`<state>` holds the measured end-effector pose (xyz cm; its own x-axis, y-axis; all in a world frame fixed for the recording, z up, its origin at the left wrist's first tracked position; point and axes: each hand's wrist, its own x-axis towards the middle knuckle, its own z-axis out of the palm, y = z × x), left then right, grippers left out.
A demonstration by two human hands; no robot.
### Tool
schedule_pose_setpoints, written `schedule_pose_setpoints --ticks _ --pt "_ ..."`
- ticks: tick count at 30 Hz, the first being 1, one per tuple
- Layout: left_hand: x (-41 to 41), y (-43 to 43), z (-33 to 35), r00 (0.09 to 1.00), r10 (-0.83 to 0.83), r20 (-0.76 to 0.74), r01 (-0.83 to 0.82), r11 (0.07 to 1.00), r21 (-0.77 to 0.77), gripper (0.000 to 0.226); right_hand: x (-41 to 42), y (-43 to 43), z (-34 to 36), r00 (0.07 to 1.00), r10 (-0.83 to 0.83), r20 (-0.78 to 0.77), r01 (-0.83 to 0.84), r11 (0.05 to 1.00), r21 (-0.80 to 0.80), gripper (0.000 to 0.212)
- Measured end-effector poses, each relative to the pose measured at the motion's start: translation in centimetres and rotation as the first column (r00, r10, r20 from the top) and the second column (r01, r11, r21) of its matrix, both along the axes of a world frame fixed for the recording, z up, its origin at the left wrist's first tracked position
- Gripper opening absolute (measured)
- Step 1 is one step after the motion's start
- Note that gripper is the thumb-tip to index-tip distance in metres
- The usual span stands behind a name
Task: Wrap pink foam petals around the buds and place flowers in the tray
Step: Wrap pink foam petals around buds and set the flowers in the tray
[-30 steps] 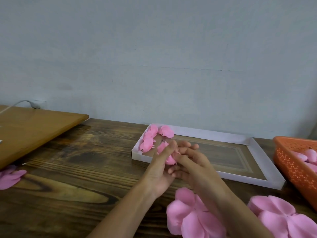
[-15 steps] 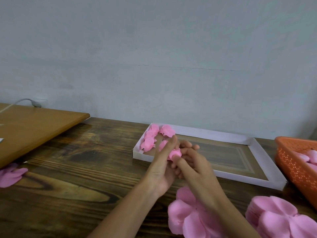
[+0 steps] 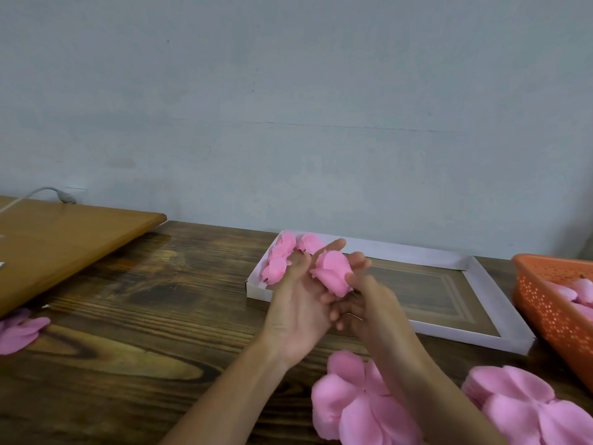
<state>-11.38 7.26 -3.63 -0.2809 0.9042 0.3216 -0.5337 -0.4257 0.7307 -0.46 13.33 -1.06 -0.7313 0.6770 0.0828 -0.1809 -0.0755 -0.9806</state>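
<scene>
- Left hand [image 3: 296, 319]: palm turned inward, fingers nearly straight and spread. They cradle the foam flower [image 3: 332, 273] from behind and from its 9 o'clock side, with no curled grip.
- Right hand [image 3: 372, 308]: thumb presses the flower's 4 o'clock edge and the curled fingers pinch its base. A thin wire pokes out there.
- Flower is held in the air over the near left part of the white tray [image 3: 417, 253], touching both hands.
- Finished flowers [image 3: 280, 260]: a pink cluster in the tray's 10 o'clock corner, partly hidden by the left fingers.
- Tray lies on the dark wooden worktop [image 3: 144, 316].
- Two stacks of petal sheets: one [image 3: 349, 403] at 6 o'clock of the hands and under the right forearm, the other [image 3: 519, 409] at 4 o'clock.
- Orange basket [image 3: 552, 306] at 3 o'clock holds pink pieces. I cannot tell what kind.
- More petals [image 3: 19, 332] at the 9 o'clock edge, beside a light wooden board [image 3: 64, 239].
</scene>
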Motion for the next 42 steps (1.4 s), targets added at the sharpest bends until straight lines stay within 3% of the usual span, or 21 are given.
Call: schedule_pose_setpoints --ticks 4,9,12,14,15,17,19,22,28,33,37,42 --pt "-0.2 0.0 -0.2 1.000 -0.027 -0.011 0.027 0.999 0.020 0.070 -0.4 0.6 -0.1 0.998 0.043 -0.044 -0.048 0.991 -0.128 0.054" --pt "0.0 0.2 -0.3 0.995 0.049 -0.084 -0.054 0.997 -0.057 0.066 -0.4 0.5 -0.4 0.996 0.048 -0.081 -0.055 0.995 -0.087 0.048" --pt "0.0 0.2 0.0 0.992 0.076 -0.099 -0.084 0.994 -0.073 0.065 0.0 0.3 -0.6 0.999 0.020 -0.050 -0.019 1.000 0.016 0.045" --pt "0.1 0.2 0.2 0.994 0.077 -0.078 -0.081 0.995 -0.049 0.054 0.6 0.2 -0.8 0.999 -0.035 0.018 0.030 0.972 0.232 0.037" --pt "0.1 0.3 0.2 0.997 0.067 -0.046 -0.068 0.997 -0.023 0.049 1.0 0.2 -0.8 0.993 -0.095 0.068 0.061 0.918 0.392 0.034" --pt "0.1 0.5 0.2 0.999 0.041 0.027 -0.042 0.999 0.031 0.046 1.8 0.5 -0.9 0.955 -0.276 0.107 0.133 0.723 0.678 0.031" --pt "0.0 0.5 0.1 0.996 0.041 0.076 -0.045 0.998 0.047 0.045 2.2 0.7 -0.8 0.907 -0.421 0.007 0.255 0.562 0.787 0.022" --pt "0.0 0.7 0.2 0.996 0.083 0.045 -0.083 0.997 0.004 0.046 2.3 1.4 -0.5 0.871 -0.472 -0.134 0.372 0.459 0.807 0.013" --pt "0.7 0.8 0.0 0.987 0.102 -0.124 -0.115 0.988 -0.103 0.034 2.5 2.5 -0.5 0.938 -0.341 -0.060 0.227 0.474 0.851 0.034" --pt "0.7 0.7 -0.1 0.996 0.053 -0.077 -0.066 0.983 -0.172 0.048 2.5 2.9 -0.7 0.939 -0.334 -0.079 0.221 0.413 0.883 0.035" --pt "0.5 0.5 0.0 0.999 0.037 -0.023 -0.041 0.980 -0.194 0.039 2.6 3.1 -0.7 0.932 -0.348 -0.099 0.243 0.399 0.884 0.030" --pt "0.5 0.4 0.1 0.993 0.037 -0.109 -0.058 0.978 -0.200 0.038 2.9 3.2 -0.3 0.948 -0.314 -0.050 0.171 0.369 0.913 0.029"
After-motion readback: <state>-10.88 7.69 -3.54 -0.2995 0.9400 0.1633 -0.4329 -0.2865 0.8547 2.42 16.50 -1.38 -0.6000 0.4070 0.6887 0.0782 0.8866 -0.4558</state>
